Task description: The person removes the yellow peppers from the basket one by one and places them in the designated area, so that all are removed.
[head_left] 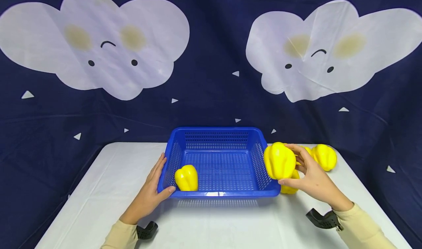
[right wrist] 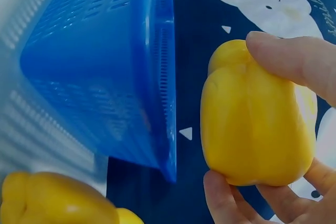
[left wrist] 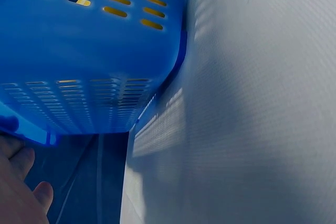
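Note:
A blue plastic basket (head_left: 217,194) with slotted walls stands on the table. Inside, at its front left corner, sits a yellow bell pepper (head_left: 187,178). My left hand (head_left: 148,194) holds the basket's left front corner, thumb over the rim and fingers along the outer side. In my right hand (head_left: 311,177) is another yellow bell pepper (head_left: 279,161), gripped between thumb and fingers beside the basket's right rim. The right wrist view shows this held pepper (right wrist: 257,124) raised apart from the basket wall (right wrist: 89,103), thumb on one side and fingertips on the other.
More yellow bell peppers (head_left: 324,157) lie on the white table (head_left: 108,179) right of the basket, partly hidden behind my right hand. One pepper (head_left: 290,187) is close to the basket's right front corner. A dark blue cloth (head_left: 214,58) with clouds hangs behind the table.

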